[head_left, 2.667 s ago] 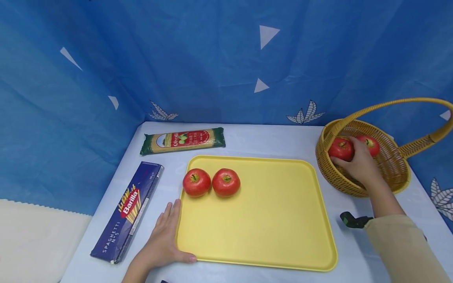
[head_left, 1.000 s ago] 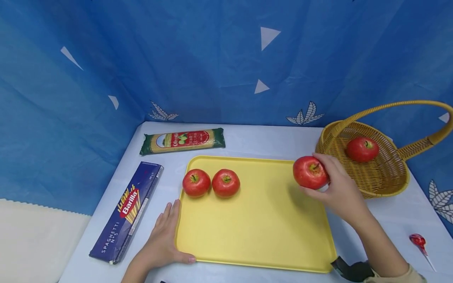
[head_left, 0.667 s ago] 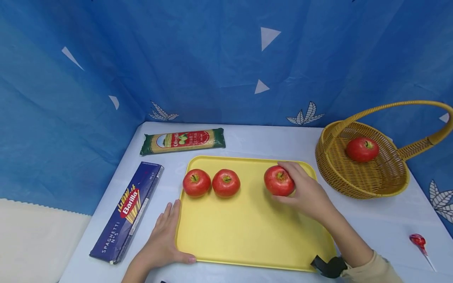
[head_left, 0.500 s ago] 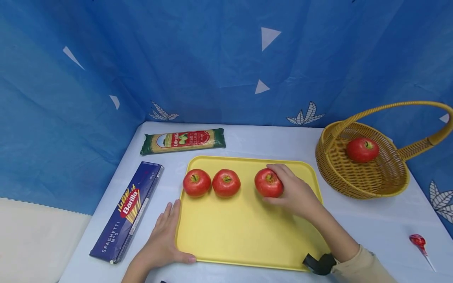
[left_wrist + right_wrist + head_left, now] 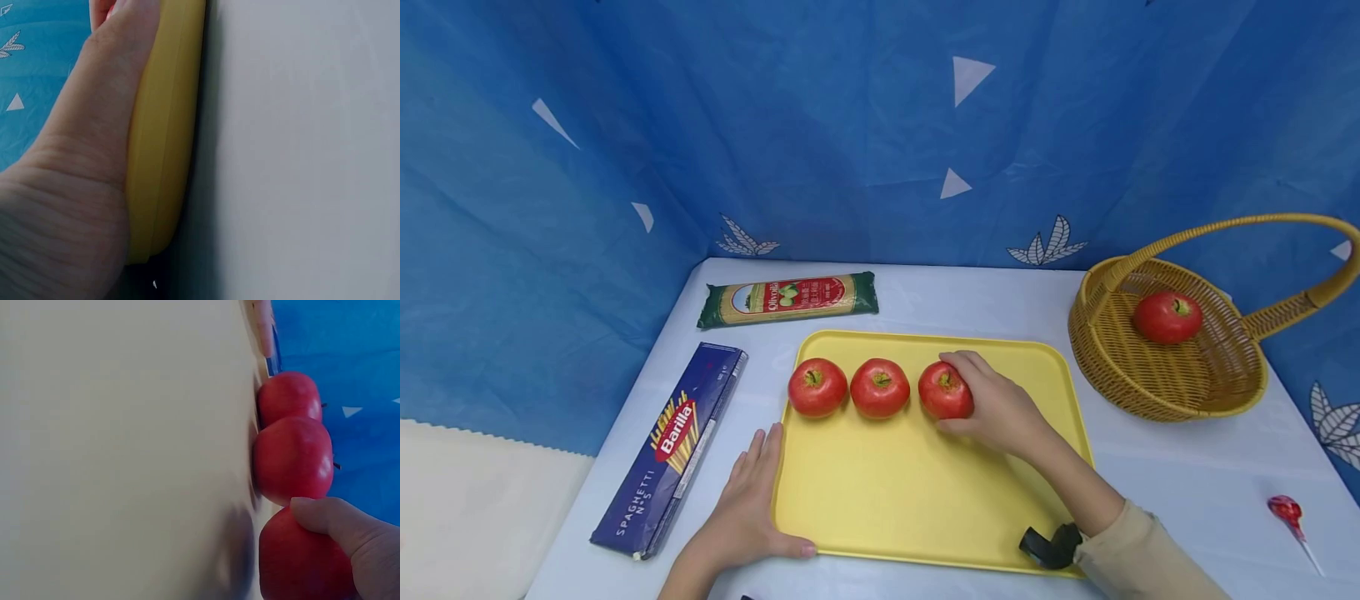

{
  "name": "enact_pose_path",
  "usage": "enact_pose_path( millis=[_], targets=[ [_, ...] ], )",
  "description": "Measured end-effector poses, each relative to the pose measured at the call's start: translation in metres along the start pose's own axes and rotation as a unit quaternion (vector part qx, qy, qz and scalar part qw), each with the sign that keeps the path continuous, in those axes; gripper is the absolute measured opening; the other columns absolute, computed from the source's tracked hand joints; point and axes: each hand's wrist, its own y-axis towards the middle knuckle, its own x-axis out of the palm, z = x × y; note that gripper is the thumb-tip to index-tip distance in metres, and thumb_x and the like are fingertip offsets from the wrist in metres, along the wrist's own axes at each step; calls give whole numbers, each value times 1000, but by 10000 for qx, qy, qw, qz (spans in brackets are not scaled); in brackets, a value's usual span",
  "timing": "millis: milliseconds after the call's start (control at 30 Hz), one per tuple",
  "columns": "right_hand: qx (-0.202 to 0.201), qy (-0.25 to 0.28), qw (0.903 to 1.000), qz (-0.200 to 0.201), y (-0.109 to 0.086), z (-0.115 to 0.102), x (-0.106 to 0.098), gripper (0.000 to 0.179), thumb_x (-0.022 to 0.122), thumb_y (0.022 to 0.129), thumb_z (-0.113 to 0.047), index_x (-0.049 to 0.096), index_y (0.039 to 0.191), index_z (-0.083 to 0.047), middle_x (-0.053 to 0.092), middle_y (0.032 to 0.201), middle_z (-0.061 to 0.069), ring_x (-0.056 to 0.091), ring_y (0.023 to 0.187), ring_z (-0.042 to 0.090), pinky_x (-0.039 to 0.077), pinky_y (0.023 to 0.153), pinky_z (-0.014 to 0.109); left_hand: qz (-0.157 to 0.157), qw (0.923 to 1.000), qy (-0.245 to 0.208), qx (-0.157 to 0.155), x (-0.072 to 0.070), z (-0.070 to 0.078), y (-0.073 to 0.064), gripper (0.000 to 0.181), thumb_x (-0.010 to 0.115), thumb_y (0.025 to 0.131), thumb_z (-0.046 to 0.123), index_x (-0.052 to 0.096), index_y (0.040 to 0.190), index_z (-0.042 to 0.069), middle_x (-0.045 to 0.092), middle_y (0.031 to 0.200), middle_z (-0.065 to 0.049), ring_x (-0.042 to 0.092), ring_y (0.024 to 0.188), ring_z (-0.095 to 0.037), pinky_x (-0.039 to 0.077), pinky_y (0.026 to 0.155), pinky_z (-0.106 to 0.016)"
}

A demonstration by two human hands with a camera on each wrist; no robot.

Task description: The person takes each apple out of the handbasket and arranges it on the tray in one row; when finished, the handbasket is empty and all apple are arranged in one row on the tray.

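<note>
My right hand (image 5: 996,408) grips a red apple (image 5: 942,390) over the yellow tray (image 5: 925,492), thumb on the near side and fingers behind it. To its left, two more apples sit side by side on the tray: a middle apple (image 5: 880,388) and a left apple (image 5: 817,387). The right wrist view shows the held apple (image 5: 300,556) close to the middle apple (image 5: 294,459), a shadow under it. My left hand (image 5: 741,508) rests along the tray's left edge, fingers straight, thumb at the near-left corner. In the left wrist view it lies against the tray's side (image 5: 165,125).
A wicker basket (image 5: 1093,367) with a tall handle stands at the right, one apple (image 5: 1168,317) inside. A lollipop (image 5: 1287,510) lies near the right edge. Left of the tray lies a blue spaghetti box (image 5: 673,446); behind it, a green-ended pasta packet (image 5: 790,298).
My right hand has taken an apple out of the basket and carried it left over the tray to beside the other two. The left hand has stayed in place.
</note>
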Motion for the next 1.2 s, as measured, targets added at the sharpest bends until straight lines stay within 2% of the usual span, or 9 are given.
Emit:
enact_pose_path(
  millis=[200,567,733,900,1000,1100,1200],
  targets=[
    [58,71,9999,-111,4,0,3,93,89,71,-40,40,149,-24,47,145,0,58,122,28,56,90,57,-1,10000,-1,27,1,0,1,162,84,40,78,-5,161,17,0,169,-9,-6,155,-37,-7,127,-45],
    [124,537,9985,13,5,7,16,95,91,69,-37,36,146,-25,42,145,-1,58,121,28,56,94,54,-66,10000,30,0,0,1,3,162,84,40,77,-6,161,17,0,169,-11,-7,155,-37,-5,126,-49],
    [174,441,9989,-9,3,7,17,99,90,69,-44,33,148,-28,40,148,-1,59,122,28,56,90,56,-78,10000,47,-20,0,1,2,162,84,40,77,-5,161,16,0,169,-12,-7,155,-38,-4,126,-51],
    [9,235,9996,139,-3,10,9,101,87,69,-51,32,152,-29,37,152,0,60,120,28,56,88,55,-79,9999,70,-14,2,0,2,162,84,40,78,-5,161,15,0,169,-12,-7,155,-39,-3,125,-54],
    [-40,229,9992,340,-10,13,0,97,84,72,-54,34,151,-28,37,153,1,64,112,26,58,80,46,-125,9999,68,-54,1,0,3,162,83,41,78,-6,160,17,-1,169,-12,-7,154,-39,-2,125,-55],
    [-4,338,9979,558,-19,20,-13,89,78,78,-56,36,151,-27,36,154,1,62,106,23,55,70,35,-211,9996,81,-155,0,1,3,162,83,41,78,-8,160,17,-2,169,-12,-8,154,-39,-1,125,-57],
    [-66,525,9942,933,-27,31,-28,81,74,84,-53,38,151,-23,39,152,4,59,105,23,52,70,33,-313,9991,144,-262,-1,3,3,163,83,41,79,-9,160,18,-4,169,-12,-9,154,-38,0,124,-59]
  ],
)
